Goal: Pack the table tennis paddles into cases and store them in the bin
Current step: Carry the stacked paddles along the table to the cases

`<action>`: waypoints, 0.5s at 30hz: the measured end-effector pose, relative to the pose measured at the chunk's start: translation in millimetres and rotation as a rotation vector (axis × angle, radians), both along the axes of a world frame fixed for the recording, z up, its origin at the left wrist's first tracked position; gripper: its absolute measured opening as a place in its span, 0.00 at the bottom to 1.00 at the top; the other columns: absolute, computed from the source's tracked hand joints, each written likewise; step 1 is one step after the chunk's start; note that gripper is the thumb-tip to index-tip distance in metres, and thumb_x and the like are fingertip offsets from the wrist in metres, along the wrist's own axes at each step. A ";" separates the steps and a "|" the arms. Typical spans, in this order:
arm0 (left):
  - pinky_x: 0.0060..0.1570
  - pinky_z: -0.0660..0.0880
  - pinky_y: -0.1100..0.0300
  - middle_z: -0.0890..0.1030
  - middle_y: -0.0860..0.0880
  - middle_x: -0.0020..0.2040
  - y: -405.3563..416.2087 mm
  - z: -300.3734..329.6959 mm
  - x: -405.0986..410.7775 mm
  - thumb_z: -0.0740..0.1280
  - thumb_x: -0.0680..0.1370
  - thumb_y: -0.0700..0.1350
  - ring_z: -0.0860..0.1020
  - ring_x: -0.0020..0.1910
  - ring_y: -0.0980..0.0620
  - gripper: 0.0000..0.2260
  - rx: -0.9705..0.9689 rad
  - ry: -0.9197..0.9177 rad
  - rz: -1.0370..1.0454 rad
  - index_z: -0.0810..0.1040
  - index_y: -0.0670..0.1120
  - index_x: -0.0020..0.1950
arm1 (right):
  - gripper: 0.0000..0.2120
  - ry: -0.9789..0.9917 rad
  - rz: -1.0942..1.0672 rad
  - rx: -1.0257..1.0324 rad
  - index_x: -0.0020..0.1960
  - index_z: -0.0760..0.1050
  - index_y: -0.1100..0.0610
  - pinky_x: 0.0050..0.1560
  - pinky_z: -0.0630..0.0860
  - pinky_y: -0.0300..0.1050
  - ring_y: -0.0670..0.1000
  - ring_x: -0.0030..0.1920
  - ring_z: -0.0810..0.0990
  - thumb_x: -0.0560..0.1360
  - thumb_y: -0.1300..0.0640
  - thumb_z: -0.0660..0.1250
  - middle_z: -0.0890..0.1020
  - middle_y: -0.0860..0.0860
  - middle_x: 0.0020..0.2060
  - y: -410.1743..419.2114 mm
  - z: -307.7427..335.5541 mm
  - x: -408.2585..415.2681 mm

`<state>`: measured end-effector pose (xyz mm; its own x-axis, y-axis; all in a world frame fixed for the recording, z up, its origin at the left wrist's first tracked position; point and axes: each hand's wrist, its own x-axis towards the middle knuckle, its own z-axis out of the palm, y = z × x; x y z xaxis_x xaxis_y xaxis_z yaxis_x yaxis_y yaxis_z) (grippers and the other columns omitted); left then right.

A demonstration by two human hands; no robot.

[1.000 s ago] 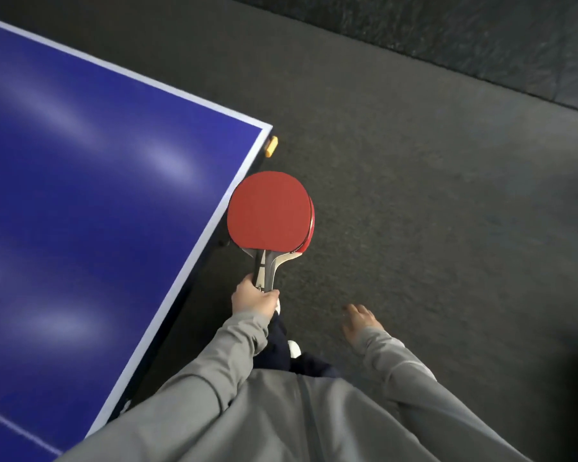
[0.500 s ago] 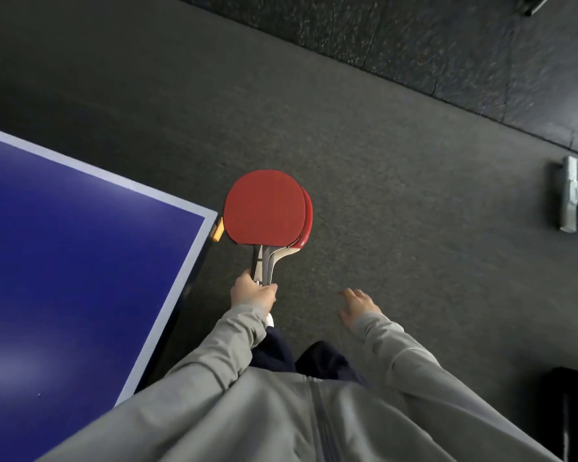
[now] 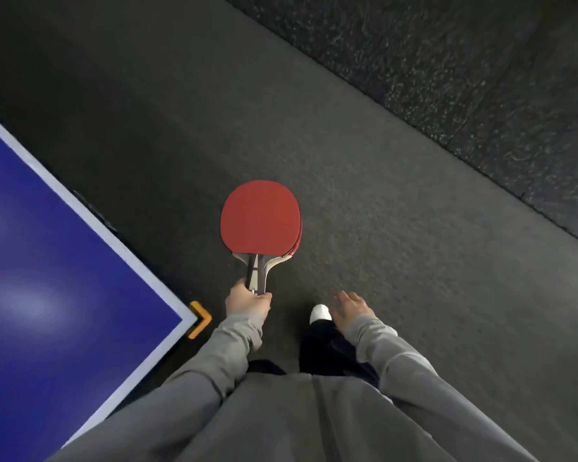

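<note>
Your left hand (image 3: pixel 247 303) is clenched round the handles of two stacked red table tennis paddles (image 3: pixel 261 218), held out over the dark floor (image 3: pixel 381 195) just past the blue table's corner (image 3: pixel 187 320). Your right hand (image 3: pixel 349 306) hangs empty, fingers loose. They look light and stiff, so keep hold of the handles; the rubber faces likely mark easily.

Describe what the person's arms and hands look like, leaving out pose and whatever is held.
Both arms wear long grey sleeves of one soft, sweatshirt-like top, plain with no visible markings, each ending in a ribbed cuff at the wrist. The left hand and right hand are bare: no gloves, and no rings or watch that can be seen. The left sleeve and right sleeve look alike.
</note>
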<state>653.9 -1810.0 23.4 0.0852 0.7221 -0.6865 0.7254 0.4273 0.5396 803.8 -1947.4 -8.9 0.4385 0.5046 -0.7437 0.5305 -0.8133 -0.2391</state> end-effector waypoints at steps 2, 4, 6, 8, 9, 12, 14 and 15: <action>0.28 0.70 0.65 0.80 0.49 0.31 8.4 4.2 29.6 0.70 0.71 0.39 0.80 0.30 0.54 0.10 -0.014 -0.012 0.109 0.77 0.45 0.51 | 0.22 -0.013 0.069 0.008 0.71 0.61 0.55 0.66 0.66 0.51 0.57 0.69 0.65 0.78 0.51 0.58 0.67 0.55 0.68 24.7 4.4 43.7; 0.27 0.71 0.67 0.79 0.51 0.29 19.3 8.0 53.4 0.70 0.71 0.38 0.79 0.28 0.55 0.08 -0.019 -0.032 0.205 0.77 0.46 0.49 | 0.23 -0.035 0.135 0.009 0.71 0.61 0.55 0.67 0.66 0.51 0.57 0.69 0.65 0.78 0.52 0.58 0.67 0.56 0.69 51.0 7.5 82.9; 0.22 0.67 0.71 0.78 0.51 0.28 33.8 13.0 70.2 0.69 0.71 0.39 0.78 0.26 0.58 0.07 0.000 -0.030 0.255 0.75 0.47 0.46 | 0.22 -0.047 0.198 0.001 0.71 0.62 0.55 0.68 0.65 0.50 0.57 0.69 0.65 0.78 0.51 0.59 0.67 0.56 0.69 78.7 9.7 116.2; 0.24 0.66 0.72 0.79 0.51 0.27 53.6 13.8 79.8 0.69 0.71 0.39 0.78 0.26 0.59 0.06 0.024 -0.015 0.300 0.76 0.48 0.45 | 0.22 -0.057 0.265 -0.010 0.70 0.62 0.55 0.68 0.65 0.50 0.57 0.69 0.65 0.78 0.52 0.58 0.67 0.56 0.69 109.0 10.2 141.2; 0.28 0.68 0.70 0.79 0.50 0.29 65.1 13.1 83.0 0.69 0.70 0.40 0.79 0.28 0.58 0.06 0.030 -0.003 0.321 0.76 0.48 0.45 | 0.22 -0.055 0.297 -0.019 0.70 0.62 0.55 0.68 0.65 0.50 0.57 0.70 0.65 0.78 0.52 0.58 0.67 0.56 0.69 124.7 8.6 150.9; 0.44 0.76 0.59 0.82 0.45 0.35 103.3 6.8 87.6 0.70 0.70 0.40 0.81 0.38 0.47 0.05 0.026 0.024 0.396 0.76 0.48 0.42 | 0.23 -0.037 0.376 -0.044 0.71 0.61 0.55 0.69 0.64 0.49 0.56 0.71 0.63 0.78 0.51 0.58 0.65 0.55 0.70 175.2 2.0 173.4; 0.44 0.78 0.57 0.81 0.47 0.33 132.0 2.7 88.6 0.70 0.70 0.40 0.81 0.34 0.49 0.06 0.029 0.017 0.472 0.75 0.49 0.39 | 0.24 -0.041 0.428 -0.062 0.72 0.59 0.55 0.70 0.63 0.49 0.56 0.71 0.62 0.78 0.51 0.57 0.64 0.55 0.71 214.0 -1.3 184.6; 0.40 0.78 0.59 0.81 0.48 0.30 148.1 0.7 89.2 0.70 0.70 0.39 0.81 0.32 0.51 0.07 0.030 0.011 0.511 0.75 0.49 0.38 | 0.24 -0.046 0.446 -0.067 0.72 0.59 0.55 0.70 0.63 0.50 0.57 0.72 0.62 0.79 0.50 0.57 0.63 0.55 0.72 233.0 -2.3 189.7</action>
